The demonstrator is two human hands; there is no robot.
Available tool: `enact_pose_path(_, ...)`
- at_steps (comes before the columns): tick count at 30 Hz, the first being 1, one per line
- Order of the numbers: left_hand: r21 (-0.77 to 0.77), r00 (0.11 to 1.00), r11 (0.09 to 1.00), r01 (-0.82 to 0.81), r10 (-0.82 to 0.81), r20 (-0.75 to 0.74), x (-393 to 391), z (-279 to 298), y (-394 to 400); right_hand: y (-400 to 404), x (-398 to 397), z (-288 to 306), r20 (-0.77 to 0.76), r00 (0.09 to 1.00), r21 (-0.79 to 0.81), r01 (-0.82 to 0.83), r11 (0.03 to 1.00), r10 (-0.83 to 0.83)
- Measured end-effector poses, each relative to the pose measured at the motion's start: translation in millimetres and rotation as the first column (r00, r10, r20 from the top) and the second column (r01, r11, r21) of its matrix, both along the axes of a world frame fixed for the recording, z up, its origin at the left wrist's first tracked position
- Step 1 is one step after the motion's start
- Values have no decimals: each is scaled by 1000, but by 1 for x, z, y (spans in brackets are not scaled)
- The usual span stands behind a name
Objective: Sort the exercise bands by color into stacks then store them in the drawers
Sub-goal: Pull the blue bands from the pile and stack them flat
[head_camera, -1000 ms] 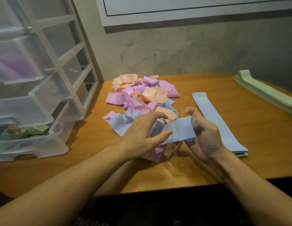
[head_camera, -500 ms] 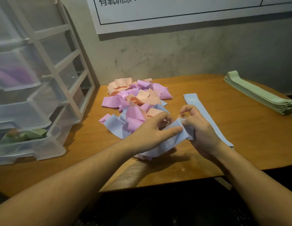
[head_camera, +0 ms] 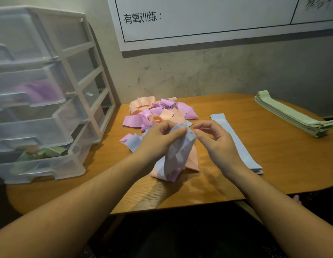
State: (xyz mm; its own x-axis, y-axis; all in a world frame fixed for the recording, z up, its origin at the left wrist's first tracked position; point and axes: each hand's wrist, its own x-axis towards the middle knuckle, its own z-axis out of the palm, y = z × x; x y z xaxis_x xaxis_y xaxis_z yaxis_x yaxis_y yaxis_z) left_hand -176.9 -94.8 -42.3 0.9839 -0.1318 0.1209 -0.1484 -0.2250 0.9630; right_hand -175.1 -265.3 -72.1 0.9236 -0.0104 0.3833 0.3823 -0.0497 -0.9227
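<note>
- Left hand closed around a bunched pale blue elastic exercise band, lifted off the wooden surface and hanging in crumpled folds, with a peach band and a bit of pink trailing under it.
- Right hand now off the band, half open with fingers curled, just beside the bunch and gripping nothing; half a second ago both hands pinched the blue band stretched between them.
- Meaning for the task, as a judgement: band freed from the tangle but not yet flattened, so a fresh grip by the right hand probably needed before stacking.
- Flat stack of blue bands just right of the hands, the likely destination.
- Mixed heap of pink, lilac and peach bands behind the hands, unsorted.
- Stack of green bands at the far right edge.
- Translucent plastic drawer unit at left, with purple and green showing inside; most storing yet to come.
</note>
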Motion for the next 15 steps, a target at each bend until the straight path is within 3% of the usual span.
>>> enact_pose_path(4, -52, 999, 999, 8, -5, 48, -8, 7, 6, 12, -8, 8, 28, 993, -50, -116, 992, 118)
enact_pose_path(9, -46, 987, 998, -53, 59, 148, -16, 8, 12, 18, -13, 11, 61, 994, 31, -88, 996, 86)
enact_pose_path(15, 20, 968, 996, -89, 82, 236, -23, 2, 17, 16, -20, 9, 146, 987, -132, -48, 990, 68)
